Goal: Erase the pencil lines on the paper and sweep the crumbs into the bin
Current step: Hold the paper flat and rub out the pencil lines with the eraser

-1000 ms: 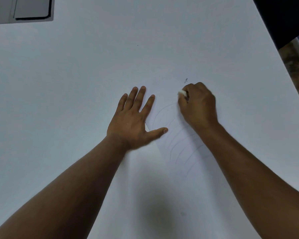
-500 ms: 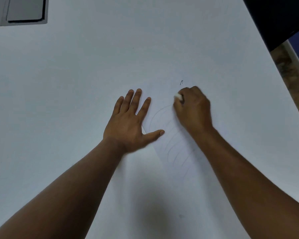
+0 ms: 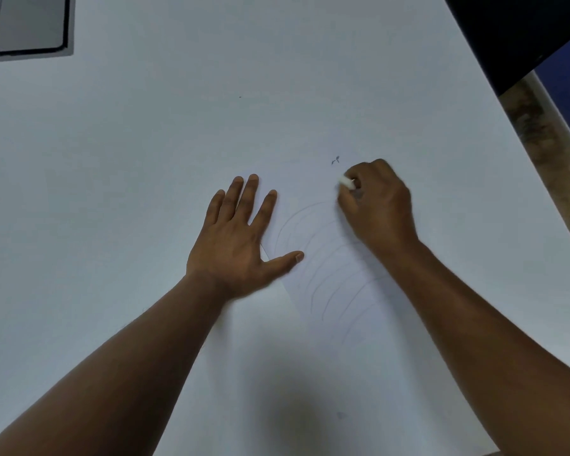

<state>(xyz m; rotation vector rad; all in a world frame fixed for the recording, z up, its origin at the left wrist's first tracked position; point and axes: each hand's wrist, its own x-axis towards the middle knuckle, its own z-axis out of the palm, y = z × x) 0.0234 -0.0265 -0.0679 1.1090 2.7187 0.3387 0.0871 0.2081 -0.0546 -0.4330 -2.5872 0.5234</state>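
Observation:
A white sheet of paper (image 3: 336,291) lies on the white table, marked with several faint curved pencil lines (image 3: 323,278). My left hand (image 3: 237,238) lies flat with straight, spread fingers, pressing on the sheet's left edge. My right hand (image 3: 375,205) is curled round a small white eraser (image 3: 345,182), whose tip pokes out at the far end of the lines. A few dark crumbs (image 3: 335,160) lie just beyond the eraser. No bin shows in view.
The white table (image 3: 145,159) fills most of the view. A grey flat device with a dark edge (image 3: 27,26) sits at the far left corner. The table's right edge runs diagonally, with a dark object (image 3: 520,31) and speckled floor (image 3: 540,133) past it.
My right hand with the eraser has shifted back and forth slightly near the top of the lines. My left hand has stayed pressed on the paper.

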